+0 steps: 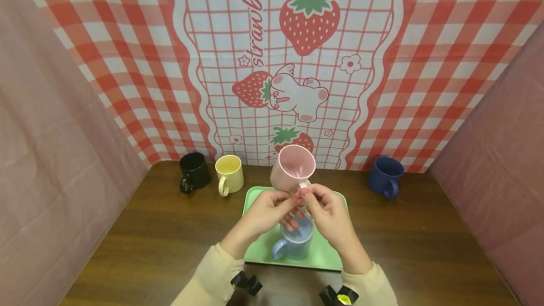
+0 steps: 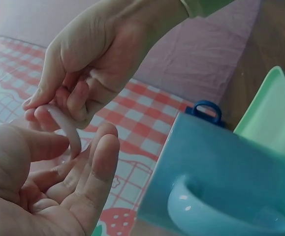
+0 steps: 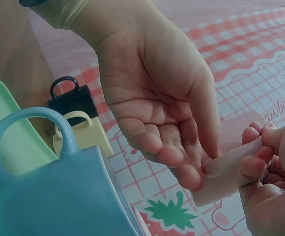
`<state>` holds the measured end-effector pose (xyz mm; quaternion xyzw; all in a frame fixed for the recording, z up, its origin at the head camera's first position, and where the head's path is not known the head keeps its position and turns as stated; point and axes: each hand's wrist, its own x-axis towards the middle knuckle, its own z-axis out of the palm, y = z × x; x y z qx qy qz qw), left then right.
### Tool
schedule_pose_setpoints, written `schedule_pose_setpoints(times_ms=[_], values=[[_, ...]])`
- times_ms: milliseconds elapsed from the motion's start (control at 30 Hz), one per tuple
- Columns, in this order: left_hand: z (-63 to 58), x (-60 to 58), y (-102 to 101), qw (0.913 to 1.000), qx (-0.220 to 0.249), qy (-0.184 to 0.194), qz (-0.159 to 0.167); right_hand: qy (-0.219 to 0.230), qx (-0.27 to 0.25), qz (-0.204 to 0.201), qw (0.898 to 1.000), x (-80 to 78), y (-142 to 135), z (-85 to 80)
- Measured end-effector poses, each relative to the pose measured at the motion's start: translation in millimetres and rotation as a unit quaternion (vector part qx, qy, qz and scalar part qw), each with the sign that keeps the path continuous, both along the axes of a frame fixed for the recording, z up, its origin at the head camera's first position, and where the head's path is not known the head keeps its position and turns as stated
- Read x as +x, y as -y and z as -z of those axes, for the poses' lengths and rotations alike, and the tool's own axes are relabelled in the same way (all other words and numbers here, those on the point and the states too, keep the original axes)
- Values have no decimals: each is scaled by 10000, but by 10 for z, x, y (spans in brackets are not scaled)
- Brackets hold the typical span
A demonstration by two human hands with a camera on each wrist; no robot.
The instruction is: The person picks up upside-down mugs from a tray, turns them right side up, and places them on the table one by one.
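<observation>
A pink mug [image 1: 279, 177] is held up over the green tray [image 1: 326, 255], its open top tilted toward me and its handle facing the hands. My left hand [image 1: 264, 212] pinches one end of that handle between thumb and fingertip, the other fingers spread loosely. At the handle's other end, my right hand [image 1: 333, 216] grips with thumb and curled fingers, seen also in the left wrist view as the upper hand [image 2: 90, 64]. Upright on the tray below stands a light blue mug [image 1: 297, 248], its handle pointing left; the hands partly hide its rim.
Along the back of the wooden table [image 1: 148, 240] stand a black mug [image 1: 195, 171] and a yellow mug [image 1: 230, 176] at left, with a dark blue mug [image 1: 384, 175] at right. A strawberry-print checked cloth [image 1: 369, 107] hangs behind them. Pink curtains [image 1: 55, 131] flank both sides.
</observation>
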<state>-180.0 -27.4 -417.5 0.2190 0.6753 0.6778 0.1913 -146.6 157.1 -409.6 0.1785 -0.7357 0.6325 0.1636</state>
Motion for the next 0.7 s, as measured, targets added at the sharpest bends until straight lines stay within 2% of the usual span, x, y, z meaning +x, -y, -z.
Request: schedule_pose_setpoints(times_ms=[167, 300, 400, 533, 600, 700], values=[[-11, -34, 89, 9992, -217, -346, 33, 52, -24, 27, 10000, -21, -47, -9], [-24, -74, 183, 9952, -506, -834, -40, 37, -33, 76, 10000, -26, -94, -26], [-37, -106, 257, 9858, -912, -1399, -168, -3, -31, 210, 9998, -31, -131, -38], [-42, -152, 357, 9654, -1505, -2113, -266, -89, -36, 392, 9992, -52, -188, -40], [-43, -169, 398, 9580, -1700, -2296, -244, -134, -38, 464, 9988, -67, -220, -36], [-40, -186, 443, 9514, -1841, -2464, -153, -184, 1, 584, 9981, -93, -276, -23]])
